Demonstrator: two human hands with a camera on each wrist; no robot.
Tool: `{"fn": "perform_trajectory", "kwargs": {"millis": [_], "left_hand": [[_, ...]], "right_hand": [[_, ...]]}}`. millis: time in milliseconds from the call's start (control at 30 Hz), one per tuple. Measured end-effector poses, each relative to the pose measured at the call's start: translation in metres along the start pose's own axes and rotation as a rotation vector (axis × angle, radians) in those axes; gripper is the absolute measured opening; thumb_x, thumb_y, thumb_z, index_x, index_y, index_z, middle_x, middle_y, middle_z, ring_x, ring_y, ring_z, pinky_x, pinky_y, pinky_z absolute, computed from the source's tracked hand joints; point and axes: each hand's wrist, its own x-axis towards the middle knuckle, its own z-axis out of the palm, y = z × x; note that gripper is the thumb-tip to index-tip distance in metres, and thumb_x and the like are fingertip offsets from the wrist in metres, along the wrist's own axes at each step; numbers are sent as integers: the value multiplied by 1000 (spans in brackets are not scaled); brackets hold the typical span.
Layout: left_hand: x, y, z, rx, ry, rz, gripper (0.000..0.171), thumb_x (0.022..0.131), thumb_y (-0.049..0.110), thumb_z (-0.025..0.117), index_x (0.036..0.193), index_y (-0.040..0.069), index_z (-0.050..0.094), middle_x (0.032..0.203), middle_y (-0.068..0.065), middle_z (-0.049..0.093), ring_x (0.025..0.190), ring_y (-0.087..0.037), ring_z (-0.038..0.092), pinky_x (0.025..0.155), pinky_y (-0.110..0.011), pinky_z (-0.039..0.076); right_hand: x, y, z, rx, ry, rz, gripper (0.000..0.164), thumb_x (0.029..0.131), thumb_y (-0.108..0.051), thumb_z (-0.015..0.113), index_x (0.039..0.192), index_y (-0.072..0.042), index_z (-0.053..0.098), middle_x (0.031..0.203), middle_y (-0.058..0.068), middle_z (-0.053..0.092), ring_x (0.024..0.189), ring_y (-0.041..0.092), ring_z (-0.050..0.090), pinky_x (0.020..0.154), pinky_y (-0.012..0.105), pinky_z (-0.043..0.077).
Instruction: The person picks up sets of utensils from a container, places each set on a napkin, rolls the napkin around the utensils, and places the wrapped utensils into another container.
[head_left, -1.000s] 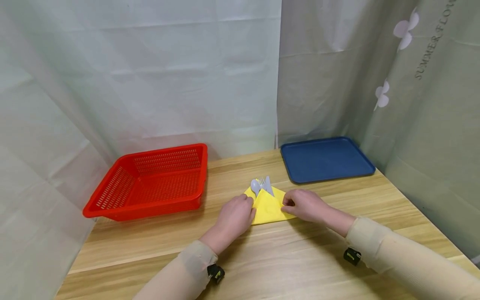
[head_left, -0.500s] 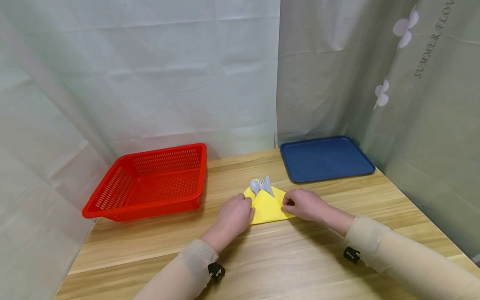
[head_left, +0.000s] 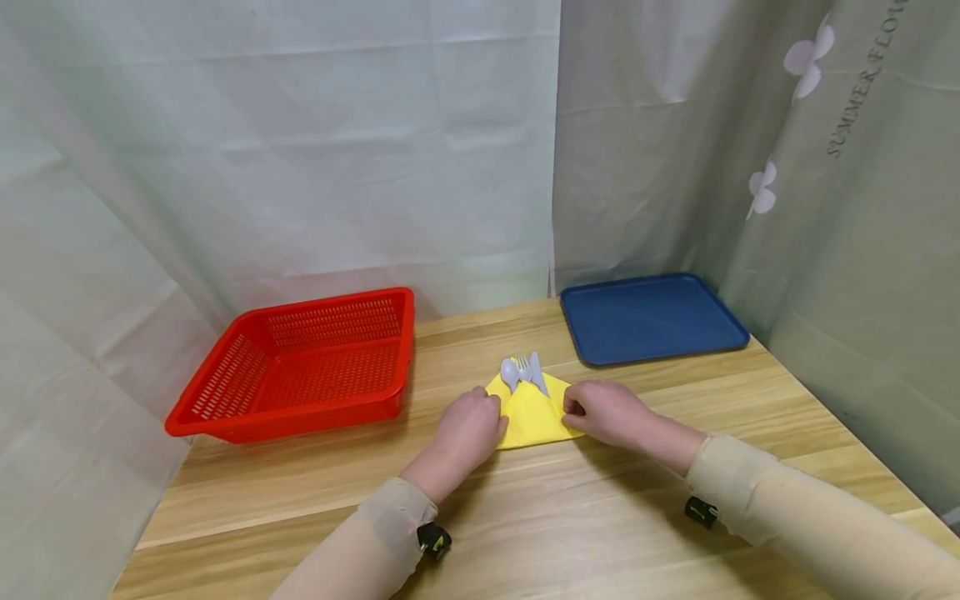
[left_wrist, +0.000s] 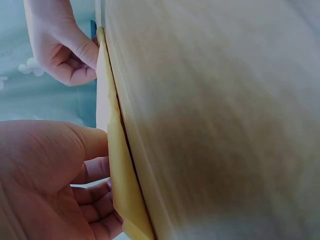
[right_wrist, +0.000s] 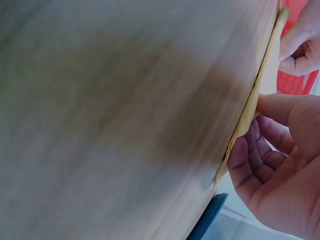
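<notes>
A folded yellow napkin [head_left: 531, 423] lies on the wooden table, its front flap forming a pointed pocket. Out of its top stick the grey heads of a spoon [head_left: 509, 372], a fork [head_left: 523, 365] and a knife [head_left: 537, 372], side by side; their handles are hidden under the flap. My left hand [head_left: 467, 425] holds the napkin's left side, thumb and curled fingers at the cloth in the left wrist view. At the opposite side, my right hand [head_left: 609, 411] pinches the right corner between thumb and fingers. The napkin [right_wrist: 250, 107] stays flat against the tabletop in the right wrist view.
A red perforated plastic basket [head_left: 390, 408] stands at the back left of the table [head_left: 540, 525]. At the back right lies a blue tray [head_left: 652, 321]. Pale curtains [head_left: 337, 167] enclose the table behind and on both sides.
Both hands keep their places at the napkin's sides. The right hand has shifted very slightly left; the cutlery stays tucked in the pocket.
</notes>
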Motion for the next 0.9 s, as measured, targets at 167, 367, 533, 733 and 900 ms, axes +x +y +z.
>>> {"fn": "perform_trajectory", "kwargs": {"millis": [167, 367, 533, 733, 900], "left_hand": [[1, -1, 1, -3, -3, 6, 25, 101, 23, 81, 95, 0, 76, 79, -6, 55, 68, -21, 51, 65, -36, 51], [1, -2, 0, -9, 38, 21, 25, 98, 21, 85, 96, 0, 71, 78, -8, 56, 66, -23, 55, 62, -39, 53], [-1, -2, 0, -3, 100, 54, 32, 94, 19, 88, 108, 0, 67, 83, -13, 60, 69, -30, 64, 61, -45, 57], [-2, -1, -3, -3, 59, 55, 49, 96, 20, 88, 135, 1, 64, 104, -16, 64, 71, -27, 64, 63, -42, 59], [-5, 1, -6, 54, 78, 71, 50, 97, 24, 87, 138, 4, 67, 115, -16, 63, 82, -27, 64, 69, -40, 59]], "right_hand": [[-1, -3, 1, -49, 34, -28, 18, 94, -12, 86, 90, -15, 69, 79, -9, 63, 69, 9, 55, 69, 34, 52], [-2, -5, 4, -140, 114, -119, 29, 87, -9, 91, 106, -11, 70, 93, -3, 62, 78, 15, 59, 69, 36, 54], [-2, -5, 6, -207, 138, -208, 42, 84, -8, 94, 120, -11, 74, 103, 0, 63, 88, 20, 64, 73, 37, 57], [-1, -5, 9, -221, 158, -318, 35, 82, 3, 88, 111, -11, 77, 103, 0, 67, 92, 21, 65, 76, 38, 59], [0, -4, 9, -188, 136, -330, 31, 83, 5, 84, 109, -11, 78, 102, 0, 69, 91, 18, 67, 78, 37, 60]]}}
